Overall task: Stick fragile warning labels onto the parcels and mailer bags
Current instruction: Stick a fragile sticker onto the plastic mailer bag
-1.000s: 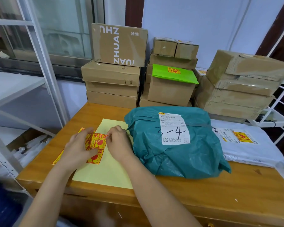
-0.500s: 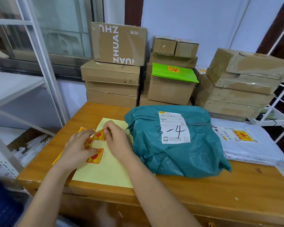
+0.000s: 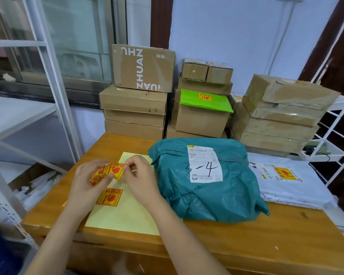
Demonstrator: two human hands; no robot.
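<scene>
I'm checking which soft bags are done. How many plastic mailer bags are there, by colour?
Teal plastic mailer bag, no fragile label: 1
White plastic mailer bag, labelled: 1
Bright green mailer bag on a box, labelled: 1
Total: 3

- On the far left stack, the top cardboard box [image 3: 143, 68] reads "ZHUAN ZHUAN" in white letters, turned on its side; part of the second word is cut off by the box edge.
- You can read a handwritten "3-4" in black across the white shipping label [image 3: 204, 164] on the teal mailer bag [image 3: 207, 183]; its printed lines are too small to read.
- The fragile sticker [image 3: 109, 197] on the yellow backing sheet [image 3: 125, 213] shows a red broken-glass sign and Chinese characters.
- The same red-on-yellow sign marks the green mailer [image 3: 206, 100] far off and the white mailer bag [image 3: 290, 181] at right.
</scene>
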